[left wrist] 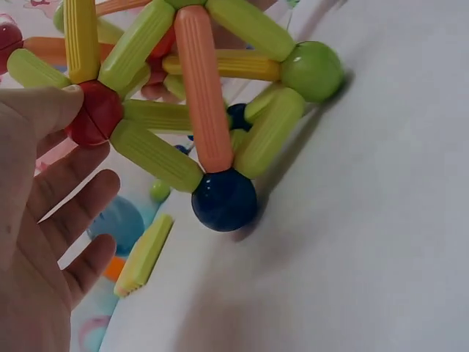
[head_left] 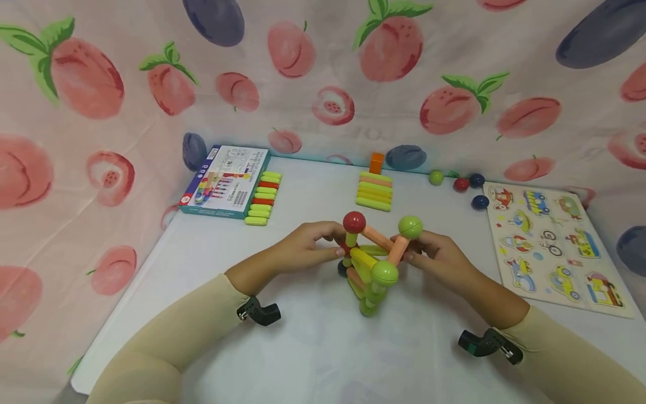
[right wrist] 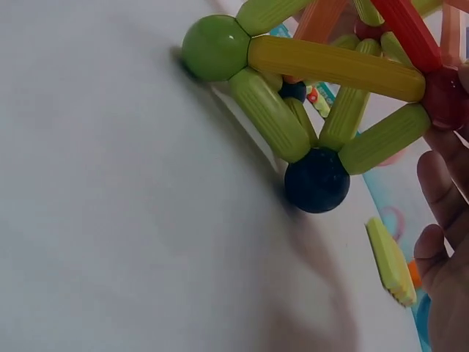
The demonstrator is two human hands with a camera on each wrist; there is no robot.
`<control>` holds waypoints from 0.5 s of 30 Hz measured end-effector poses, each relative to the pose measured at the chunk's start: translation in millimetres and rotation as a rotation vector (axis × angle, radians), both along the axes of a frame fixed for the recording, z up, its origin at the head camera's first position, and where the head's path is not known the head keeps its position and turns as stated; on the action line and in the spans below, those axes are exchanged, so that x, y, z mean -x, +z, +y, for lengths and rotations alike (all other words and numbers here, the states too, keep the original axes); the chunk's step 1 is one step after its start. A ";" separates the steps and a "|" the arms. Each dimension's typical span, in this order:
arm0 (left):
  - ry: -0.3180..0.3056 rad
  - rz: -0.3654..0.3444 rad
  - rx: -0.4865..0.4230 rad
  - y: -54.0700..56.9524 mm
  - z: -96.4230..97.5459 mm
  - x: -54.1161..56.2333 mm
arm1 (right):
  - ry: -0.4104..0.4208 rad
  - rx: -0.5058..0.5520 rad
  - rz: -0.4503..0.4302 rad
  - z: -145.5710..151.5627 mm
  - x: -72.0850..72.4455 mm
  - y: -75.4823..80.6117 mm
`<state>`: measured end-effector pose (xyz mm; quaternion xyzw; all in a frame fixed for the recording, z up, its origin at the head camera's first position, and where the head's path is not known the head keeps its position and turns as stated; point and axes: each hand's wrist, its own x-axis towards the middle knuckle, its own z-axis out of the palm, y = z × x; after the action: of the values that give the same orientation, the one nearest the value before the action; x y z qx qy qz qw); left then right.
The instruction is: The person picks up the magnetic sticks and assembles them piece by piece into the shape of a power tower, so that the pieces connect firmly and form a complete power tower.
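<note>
Between the two hands, a structure of ribbed magnetic rods and balls (head_left: 364,259) stands on the white table. Its rods are yellow, green, salmon and red. My left hand (head_left: 308,247) pinches a red ball (left wrist: 99,114) on its left side, thumb in front and the lower fingers spread loosely. On the other side, my right hand (head_left: 440,261) holds another red ball (right wrist: 445,99), partly cut off at the right wrist view's edge. Dark blue balls (left wrist: 224,200) and a green ball (right wrist: 215,48) sit at the structure's base. Two green balls and a red one top it.
A toy box (head_left: 227,177) lies at the back left, with green and red rods (head_left: 262,201) along its side. Behind the structure are a row of rods (head_left: 374,192) and an orange block (head_left: 376,163). Loose balls (head_left: 461,184) lie near a picture board (head_left: 555,247) at right.
</note>
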<state>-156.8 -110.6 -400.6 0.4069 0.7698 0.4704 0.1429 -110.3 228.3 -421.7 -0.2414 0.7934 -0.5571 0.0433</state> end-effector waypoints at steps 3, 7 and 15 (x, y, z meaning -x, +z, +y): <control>0.054 0.081 0.088 -1.2 -9.1 -0.8 | 0.013 0.035 -0.036 -1.0 3.0 -1.0; 0.258 0.275 0.342 -5.2 -45.3 10.2 | 0.024 0.064 -0.054 -0.9 2.4 -1.9; 0.609 0.357 0.724 -11.0 -135.3 31.5 | -0.004 0.040 -0.091 -3.7 -1.0 0.5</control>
<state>-188.3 -245.9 -411.6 0.1623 0.9798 0.1167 -0.0025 -109.2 224.6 -421.2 -0.2151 0.7798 -0.5833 0.0734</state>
